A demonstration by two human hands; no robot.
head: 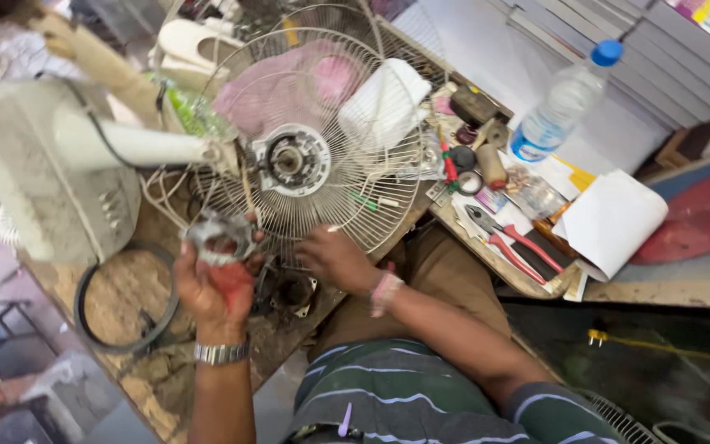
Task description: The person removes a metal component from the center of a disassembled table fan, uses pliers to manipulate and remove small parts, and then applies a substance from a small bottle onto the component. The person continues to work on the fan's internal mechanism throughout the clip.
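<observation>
A grey metal motor part (217,237) is being gripped in the closed fingers of the left hand (211,284), just below the fan guard (314,131). The right hand (334,256), fingers loosely curled and empty, is being rested at the guard's lower rim. Disassembly seems underway; careful steadying of the guard is being called for next.

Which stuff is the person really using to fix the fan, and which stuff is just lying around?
In use:
- left hand holding a metal motor part
- right hand at the wire fan guard
- fan base

Just lying about:
- water bottle
- red-handled pliers
- white paper
- black rubber ring
- yellow plug
</observation>
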